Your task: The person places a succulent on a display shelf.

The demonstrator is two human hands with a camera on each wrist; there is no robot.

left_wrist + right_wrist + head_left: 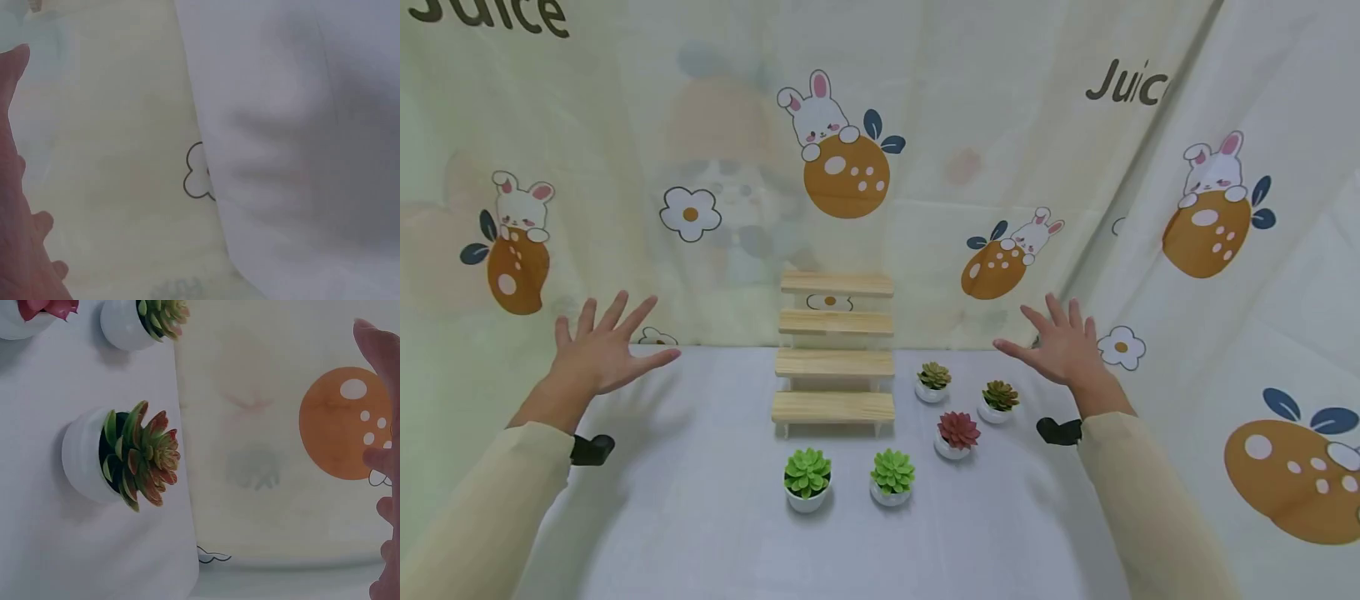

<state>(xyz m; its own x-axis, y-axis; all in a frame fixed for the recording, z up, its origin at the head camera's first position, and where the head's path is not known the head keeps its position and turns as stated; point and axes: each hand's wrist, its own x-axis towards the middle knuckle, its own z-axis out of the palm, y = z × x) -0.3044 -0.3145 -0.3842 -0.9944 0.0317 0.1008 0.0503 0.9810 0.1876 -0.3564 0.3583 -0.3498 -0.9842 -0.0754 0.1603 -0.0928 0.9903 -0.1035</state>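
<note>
Both hands, left hand (597, 354) and right hand (1060, 343), are held with fingers spread, grasping nothing, above the white counter (700, 500) flanking the stepped wooden shelf (835, 354).

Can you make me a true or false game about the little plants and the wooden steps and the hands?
1. Five small potted succulents in white pots stand on the white table. True.
2. The red succulent sits on the top shelf of the wooden stepped stand. False: it stands on the table, right of the stand, whose shelves show nothing on them.
3. The left hand holds a pot. False: its fingers are spread and it holds nothing.
4. The right hand is open with spread fingers. True.
5. Two bright green succulents stand in front of the stand. True.
</note>
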